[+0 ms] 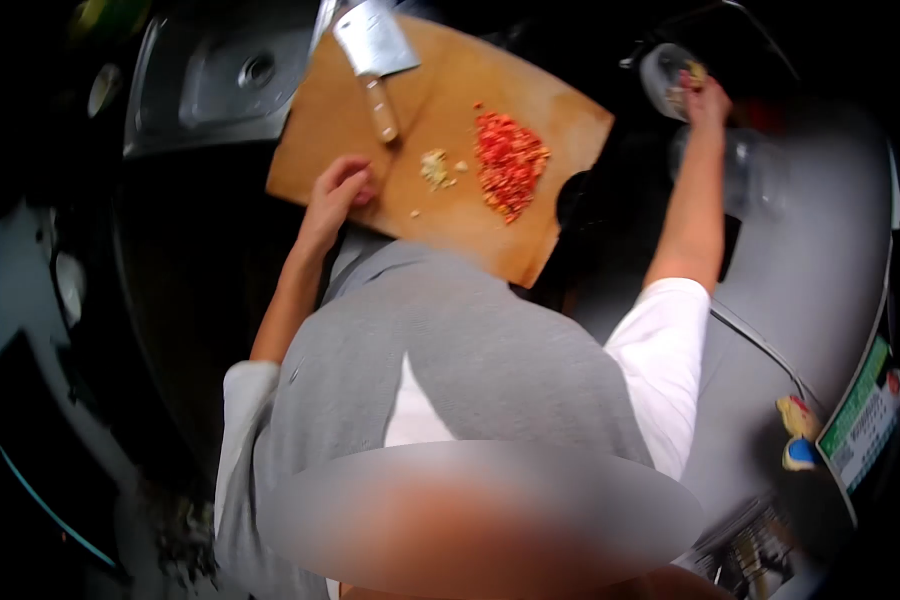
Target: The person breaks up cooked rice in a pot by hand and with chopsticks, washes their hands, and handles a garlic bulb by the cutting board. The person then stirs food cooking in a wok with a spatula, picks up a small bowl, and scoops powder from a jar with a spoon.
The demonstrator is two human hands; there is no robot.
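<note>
Far left, I see one metal sink [210, 75] with a single drain [256, 70]. To its right is one wooden cutting board [440, 80], set at a slant. The left hand [345, 188] is at the board's near left edge, fingers loosely curled; the inside is hidden from me, so I cannot tell whether it grips anything. Beyond that hand, and apart from it, one cleaver [372, 80] lies with its blade pointing far and its handle near. Right of the hand sits one small heap of pale chopped pieces [434, 169], with at least two loose bits [460, 167] around it. Further right lies one larger heap of chopped red pieces [508, 160], too many to count. Well to the right, off the board, I find one clear bowl [660, 75]. The right hand [706, 98] is at its right side, fingers bunched. Yellowish pieces [697, 72] show right at the fingertips; I cannot tell how many, or whether the fingers pinch them. Just nearer is a second clear container [750, 168], blurred, partly behind the forearm.
</note>
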